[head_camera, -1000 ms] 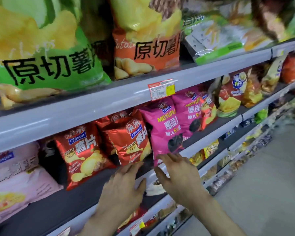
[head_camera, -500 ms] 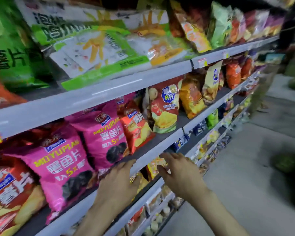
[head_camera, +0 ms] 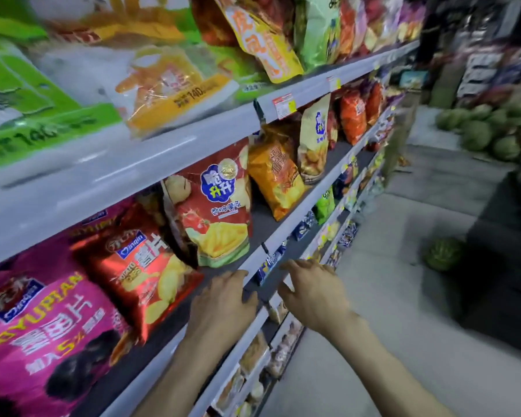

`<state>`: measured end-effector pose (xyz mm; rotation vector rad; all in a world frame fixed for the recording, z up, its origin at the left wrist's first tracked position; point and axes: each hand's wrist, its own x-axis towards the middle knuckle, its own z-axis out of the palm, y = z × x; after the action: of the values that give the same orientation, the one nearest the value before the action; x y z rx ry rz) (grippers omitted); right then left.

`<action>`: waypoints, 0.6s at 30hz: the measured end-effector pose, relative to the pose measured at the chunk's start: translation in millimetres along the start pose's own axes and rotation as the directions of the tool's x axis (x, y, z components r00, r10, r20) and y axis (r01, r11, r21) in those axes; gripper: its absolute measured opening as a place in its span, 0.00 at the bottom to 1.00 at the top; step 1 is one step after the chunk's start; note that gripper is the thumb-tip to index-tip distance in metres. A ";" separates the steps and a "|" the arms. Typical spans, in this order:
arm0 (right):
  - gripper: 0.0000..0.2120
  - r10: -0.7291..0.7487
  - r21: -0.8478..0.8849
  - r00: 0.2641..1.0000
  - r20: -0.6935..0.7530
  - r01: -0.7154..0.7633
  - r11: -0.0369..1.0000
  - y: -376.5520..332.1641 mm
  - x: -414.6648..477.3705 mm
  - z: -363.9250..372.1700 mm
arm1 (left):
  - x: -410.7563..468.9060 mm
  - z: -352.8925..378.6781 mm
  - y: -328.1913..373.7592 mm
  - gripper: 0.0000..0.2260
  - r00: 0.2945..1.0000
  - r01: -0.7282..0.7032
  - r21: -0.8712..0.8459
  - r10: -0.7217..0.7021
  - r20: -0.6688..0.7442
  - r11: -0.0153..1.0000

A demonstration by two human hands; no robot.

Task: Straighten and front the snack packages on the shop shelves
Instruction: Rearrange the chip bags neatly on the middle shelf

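Far left, bottom corner of the frame: a big magenta Moyupian bag [head_camera: 42,341] leaning back on the middle shelf [head_camera: 306,201], face out. Right next to it and overlapping its edge is a red Qinqin potato chip bag [head_camera: 139,272], tilted with its bottom corner poking toward the shelf lip. Above those, on the top shelf [head_camera: 163,152], a clear and yellow fries bag [head_camera: 169,82] lies flat and hangs a bit over the front rail, though that part's pretty blurry.

Moving toward the middle, a red and white tomato crisps bag [head_camera: 220,212] stands upright just beside the Qinqin one, then an orange bag [head_camera: 274,176] leaning to the right, then a cream bag [head_camera: 312,139] standing further along. A price tag [head_camera: 284,105] is clipped to the top rail above them.

The left hand [head_camera: 223,299] is at lower center, fingers stretched out flat with the tips at the middle shelf's front edge, gripping nothing. The right hand [head_camera: 313,293] is just beside it, apart from it, fingers spread loose in front of the lower shelf, also holding nothing. Small blue packs [head_camera: 271,260] sit between the two hands on that lower shelf.

Far right, there's a pile of watermelons [head_camera: 478,127] on the floor, and one lone watermelon [head_camera: 442,254] nearer.
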<state>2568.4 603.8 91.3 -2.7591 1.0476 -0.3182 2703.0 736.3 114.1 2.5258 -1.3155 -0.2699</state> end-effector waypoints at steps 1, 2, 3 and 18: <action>0.19 0.013 -0.008 1.000 -0.001 -0.013 1.000 5.7 8.2 -2.3 | 11.2 0.9 7.1 0.20 1.000 -0.008 -0.009 0.008 0.005 1.000; 0.18 0.018 -0.016 1.000 -0.006 -0.018 1.000 11.7 16.8 -5.2 | 21.8 1.8 14.2 0.18 1.000 -0.017 -0.024 0.017 0.007 1.000; 0.18 0.024 -0.028 1.000 -0.003 -0.024 0.999 17.9 25.8 -8.1 | 32.8 3.5 21.0 0.17 0.999 -0.033 -0.049 0.034 0.006 0.998; 0.19 -0.038 0.037 0.995 0.095 0.035 0.999 151.1 151.4 -24.2 | 173.6 18.0 104.1 0.23 0.997 -0.013 -0.012 0.014 0.074 1.000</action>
<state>2577.1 388.9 99.8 -2.7352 0.9598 -0.2052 2716.2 533.8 125.2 2.5190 -1.3534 -0.3702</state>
